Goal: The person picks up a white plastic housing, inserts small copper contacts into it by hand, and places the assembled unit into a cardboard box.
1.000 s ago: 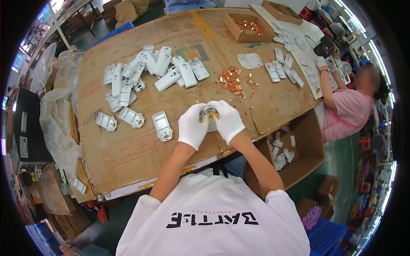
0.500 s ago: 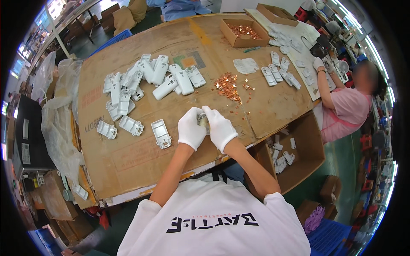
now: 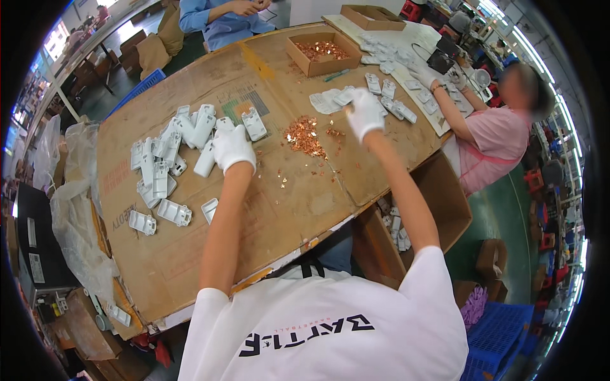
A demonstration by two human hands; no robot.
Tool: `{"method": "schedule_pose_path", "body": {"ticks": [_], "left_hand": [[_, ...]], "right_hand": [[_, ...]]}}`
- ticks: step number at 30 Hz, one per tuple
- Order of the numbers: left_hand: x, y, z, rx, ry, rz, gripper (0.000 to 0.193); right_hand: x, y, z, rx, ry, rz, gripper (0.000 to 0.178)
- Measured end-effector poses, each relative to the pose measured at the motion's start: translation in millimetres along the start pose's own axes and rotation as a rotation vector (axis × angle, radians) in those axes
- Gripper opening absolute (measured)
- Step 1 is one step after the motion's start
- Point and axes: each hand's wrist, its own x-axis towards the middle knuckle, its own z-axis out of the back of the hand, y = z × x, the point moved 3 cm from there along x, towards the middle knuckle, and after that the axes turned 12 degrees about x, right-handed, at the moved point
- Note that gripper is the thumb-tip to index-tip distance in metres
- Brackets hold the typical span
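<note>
My left hand (image 3: pixel 234 150), in a white glove, is closed over a white plastic housing (image 3: pixel 224 124) at the right side of a loose pile. The palm hides most of that piece. My right hand (image 3: pixel 366 115), gloved too and slightly blurred, reaches to the far right of the table. Its thumb and fingers are around another white plastic housing (image 3: pixel 343 96), beside a flat pale sheet (image 3: pixel 323 102). Several small white housings (image 3: pixel 403 112) lie just right of that hand. Between my hands is a heap of small copper-coloured metal pieces (image 3: pixel 305 136).
A cardboard box (image 3: pixel 309 66) of copper pieces stands at the far side, near a green pen (image 3: pixel 337 75). An open carton (image 3: pixel 452 197) with white parts is below the right table edge. A person in pink (image 3: pixel 492 136) works at the right; another in blue (image 3: pixel 213 22) sits opposite.
My hands were together at the table's near middle around a small piece. They have parted: the left reached to the pile, the right to the small housings. The view has shifted.
</note>
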Motion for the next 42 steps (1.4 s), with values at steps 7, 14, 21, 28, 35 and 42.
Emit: {"method": "schedule_pose_path", "body": {"ticks": [7,14,21,28,35,42], "left_hand": [[-29.5,14.3,22.4,-0.055,0.066,0.147,0.048],[-71.1,57.9,4.6,-0.353,-0.065,0.034,0.051],[-131.1,31.4,5.1,-1.084,0.518,0.064,0.056],[-148.3,28.2,0.2,-1.228,0.394,0.024,0.069],[-153.7,24.5,-3.0,-1.170,0.415,-0.030,0.065],[-159.6,25.3,-16.6,-1.410,0.448,-0.151,0.079]], "right_hand": [[-100.2,56.2,-43.6,0.216,0.205,0.223,0.017],[-112.7,56.5,-55.4,0.095,0.044,0.182,0.014],[-110.4,50.7,-68.2,-0.019,0.036,0.157,0.013],[-112.0,64.5,-65.0,-0.121,0.164,0.336,0.007],[-105.3,72.0,-45.5,-0.142,0.444,0.160,0.011],[-81.0,98.2,-40.0,-0.113,0.621,-0.097,0.014]]}}
